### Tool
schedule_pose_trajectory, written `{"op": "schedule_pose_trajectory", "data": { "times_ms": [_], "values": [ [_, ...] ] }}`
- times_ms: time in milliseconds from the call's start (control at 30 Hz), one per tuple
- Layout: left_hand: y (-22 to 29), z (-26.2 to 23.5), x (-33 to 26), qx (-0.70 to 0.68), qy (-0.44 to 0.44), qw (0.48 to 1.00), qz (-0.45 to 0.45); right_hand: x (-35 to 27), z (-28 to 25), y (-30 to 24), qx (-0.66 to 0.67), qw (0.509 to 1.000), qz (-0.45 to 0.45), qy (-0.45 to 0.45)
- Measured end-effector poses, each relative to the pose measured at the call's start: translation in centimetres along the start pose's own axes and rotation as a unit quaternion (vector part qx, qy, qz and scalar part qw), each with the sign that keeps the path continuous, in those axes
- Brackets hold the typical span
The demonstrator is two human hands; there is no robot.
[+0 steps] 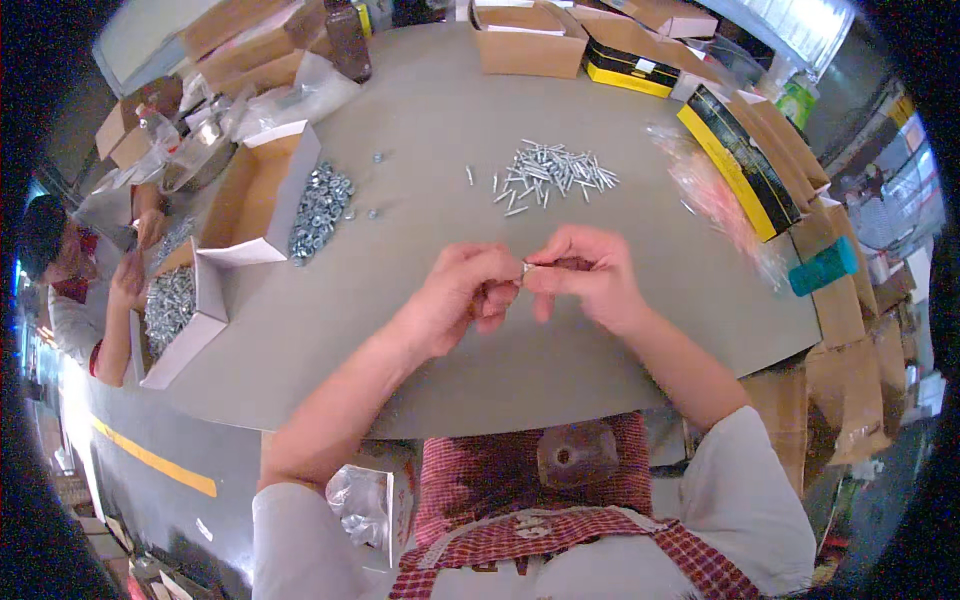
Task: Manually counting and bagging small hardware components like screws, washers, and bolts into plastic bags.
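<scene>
The big grey-brown table [410,130] spreads out in front of us. Our left hand [465,290] is curled in a pinch, and our right hand [590,275] meets it, finger and thumb squeezed close. The pile of metal pins [555,170] lies just past our hands, a bit to the right, so our right hand is nearer. It is wide from side to side, with pins pointing many ways. Both hands pinch a tiny metal piece [525,268] between them; it's too blurry to tell which way its long side points.
</scene>
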State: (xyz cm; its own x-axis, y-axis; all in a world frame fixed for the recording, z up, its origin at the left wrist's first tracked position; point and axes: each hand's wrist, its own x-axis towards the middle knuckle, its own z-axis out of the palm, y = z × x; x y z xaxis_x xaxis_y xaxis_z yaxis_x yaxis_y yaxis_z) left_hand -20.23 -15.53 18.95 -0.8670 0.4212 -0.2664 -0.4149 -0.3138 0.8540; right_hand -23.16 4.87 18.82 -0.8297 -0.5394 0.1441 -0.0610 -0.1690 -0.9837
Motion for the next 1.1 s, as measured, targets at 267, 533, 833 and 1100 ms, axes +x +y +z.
{"op": "schedule_pose_trajectory", "data": {
  "times_ms": [267,533,833,1100],
  "values": [
    [-1.1,-1.0,1.0,0.020,0.016,0.999,0.025,1.7,-0.9,0.2,-0.033,0.997,0.037,-0.057],
    [-2.0,-1.8,1.9,0.290,0.068,0.942,0.152,1.5,-1.9,0.9,-0.065,0.987,0.113,-0.090],
    [-2.6,-1.3,1.9,0.335,0.112,0.917,0.186,1.6,-1.1,1.9,-0.202,0.977,0.045,-0.046],
    [-1.5,0.2,1.5,0.218,0.087,0.969,0.080,0.7,-0.4,3.2,-0.346,0.934,-0.091,-0.004]
  ]
}}
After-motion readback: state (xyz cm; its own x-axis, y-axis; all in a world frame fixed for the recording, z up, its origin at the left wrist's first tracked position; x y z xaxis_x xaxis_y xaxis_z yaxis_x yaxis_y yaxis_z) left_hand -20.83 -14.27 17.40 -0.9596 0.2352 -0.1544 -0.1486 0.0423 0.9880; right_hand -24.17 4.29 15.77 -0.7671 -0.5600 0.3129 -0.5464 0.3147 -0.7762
